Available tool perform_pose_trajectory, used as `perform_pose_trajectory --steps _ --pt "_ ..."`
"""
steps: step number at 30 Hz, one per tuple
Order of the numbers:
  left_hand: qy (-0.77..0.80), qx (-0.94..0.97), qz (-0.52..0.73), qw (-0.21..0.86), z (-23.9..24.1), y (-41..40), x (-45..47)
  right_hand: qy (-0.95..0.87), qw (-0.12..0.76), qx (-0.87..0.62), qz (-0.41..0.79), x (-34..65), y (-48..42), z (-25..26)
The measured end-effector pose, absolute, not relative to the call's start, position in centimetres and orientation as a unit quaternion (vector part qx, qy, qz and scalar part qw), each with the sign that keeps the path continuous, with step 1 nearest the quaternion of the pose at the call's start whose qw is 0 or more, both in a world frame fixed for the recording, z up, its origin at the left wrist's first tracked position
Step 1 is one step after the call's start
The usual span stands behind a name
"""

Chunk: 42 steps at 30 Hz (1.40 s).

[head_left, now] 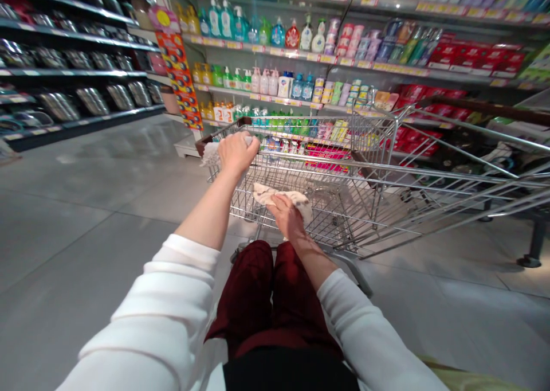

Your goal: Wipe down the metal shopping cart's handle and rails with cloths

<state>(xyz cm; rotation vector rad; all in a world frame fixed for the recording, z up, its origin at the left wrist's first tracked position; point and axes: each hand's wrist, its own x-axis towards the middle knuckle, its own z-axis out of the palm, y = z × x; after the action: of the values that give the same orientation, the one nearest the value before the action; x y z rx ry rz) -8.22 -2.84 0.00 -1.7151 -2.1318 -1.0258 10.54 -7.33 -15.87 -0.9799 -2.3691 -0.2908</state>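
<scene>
A wire shopping cart (318,164) stands sideways in front of my knees. My left hand (238,152) is closed over its top rim near the left end, with a grey cloth (211,153) bunched under the fingers and sticking out to the left. Lower down, my right hand (287,214) presses a cream cloth with dark spots (303,202) against the wire side of the basket. The fingers of that hand lie over the cloth, and its palm is hidden.
More nested carts (464,167) extend to the right, with a caster wheel (528,261) on the floor. Behind them rise shelves of soap bottles (226,18) and red packs (476,57). Metal pots (58,105) fill shelves at left. Grey floor tiles (77,207) lie between.
</scene>
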Motion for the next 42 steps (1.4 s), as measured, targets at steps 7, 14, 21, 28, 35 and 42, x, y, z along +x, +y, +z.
perform_pose_trajectory --steps 7,14,21,28,35,42 --pt "-0.733 -0.575 -0.342 0.125 0.1 -3.0 -8.1 -0.765 0.379 -0.488 -0.183 14.6 -8.8 -6.9" --pt "-0.721 -0.579 -0.362 0.116 0.0 -2.9 -7.4 -0.706 0.356 -0.579 -0.198 18.1 -7.0 0.6" --pt "-0.723 -0.575 -0.364 0.122 0.1 -3.2 -5.6 -0.737 0.287 -0.591 -0.161 12.9 -6.0 2.0" --pt "-0.678 -0.629 -0.360 0.124 0.0 -3.3 -3.4 -0.786 0.199 -0.576 -0.099 16.4 -4.6 4.3" --pt "-0.617 -0.649 -0.430 0.110 -1.7 -3.3 -1.9 -0.820 0.142 -0.551 -0.053 19.9 -2.9 5.7" --pt "-0.499 -0.683 -0.526 0.088 -5.0 -6.4 1.5 -0.827 0.078 -0.554 -0.046 21.8 -2.7 6.4"
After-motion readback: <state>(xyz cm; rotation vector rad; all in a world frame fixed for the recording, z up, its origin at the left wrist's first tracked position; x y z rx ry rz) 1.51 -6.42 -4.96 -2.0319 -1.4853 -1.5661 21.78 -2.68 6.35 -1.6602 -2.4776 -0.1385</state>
